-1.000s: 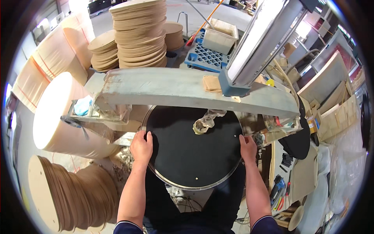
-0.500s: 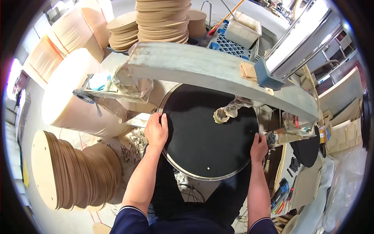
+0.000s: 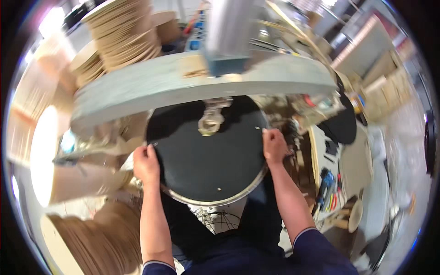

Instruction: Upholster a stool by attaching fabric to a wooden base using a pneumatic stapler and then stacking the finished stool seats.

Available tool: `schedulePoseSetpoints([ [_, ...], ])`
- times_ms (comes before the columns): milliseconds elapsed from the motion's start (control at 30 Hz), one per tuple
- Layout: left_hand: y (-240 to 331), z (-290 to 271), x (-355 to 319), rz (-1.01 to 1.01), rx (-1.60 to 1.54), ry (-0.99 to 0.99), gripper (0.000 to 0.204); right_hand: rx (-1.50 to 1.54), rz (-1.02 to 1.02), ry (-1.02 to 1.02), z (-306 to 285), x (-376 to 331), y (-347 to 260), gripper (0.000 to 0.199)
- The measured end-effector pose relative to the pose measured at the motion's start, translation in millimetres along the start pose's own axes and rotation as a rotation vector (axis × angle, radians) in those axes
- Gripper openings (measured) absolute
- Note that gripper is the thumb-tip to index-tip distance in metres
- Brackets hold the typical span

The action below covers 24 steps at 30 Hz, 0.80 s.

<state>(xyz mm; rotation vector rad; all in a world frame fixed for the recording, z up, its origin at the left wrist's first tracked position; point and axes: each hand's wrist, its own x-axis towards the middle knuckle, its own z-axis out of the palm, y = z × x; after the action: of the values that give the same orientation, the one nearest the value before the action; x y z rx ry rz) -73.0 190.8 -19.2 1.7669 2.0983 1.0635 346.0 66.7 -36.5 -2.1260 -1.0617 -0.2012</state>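
In the head view, the big black round board point(image 3: 206, 162) sits partly under the grey beam point(image 3: 206, 87), with a shiny rim point(image 3: 215, 202) around its near edge. The left hand point(image 3: 147, 165) and right hand point(image 3: 275, 146) hold its two sides, fingers bent closed on the edge. A blue tool point(image 3: 326, 179) lies on the counter point(image 3: 320, 156) to the right.

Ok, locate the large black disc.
In the head view, the large black disc lies centrally, beneath the grey beam, between the left hand and right hand.
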Motion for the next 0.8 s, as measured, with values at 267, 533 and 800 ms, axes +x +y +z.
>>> schedulePoseSetpoints([
  [267,-0.2,5.3,-0.8,0.05,0.054,0.0,0.024,0.129,0.098,0.08,-10.2,-5.4,-13.3,0.025],
  [533,-3.5,2.7,0.2,0.018,0.097,-0.017,0.026,0.193,0.086,0.104,-7.4,-8.7,-12.1,0.023],
  [800,-4.5,4.1,4.8,0.004,0.074,-0.017,0.027,0.197,0.218,0.043,-3.8,-9.9,-6.8,0.03],
])
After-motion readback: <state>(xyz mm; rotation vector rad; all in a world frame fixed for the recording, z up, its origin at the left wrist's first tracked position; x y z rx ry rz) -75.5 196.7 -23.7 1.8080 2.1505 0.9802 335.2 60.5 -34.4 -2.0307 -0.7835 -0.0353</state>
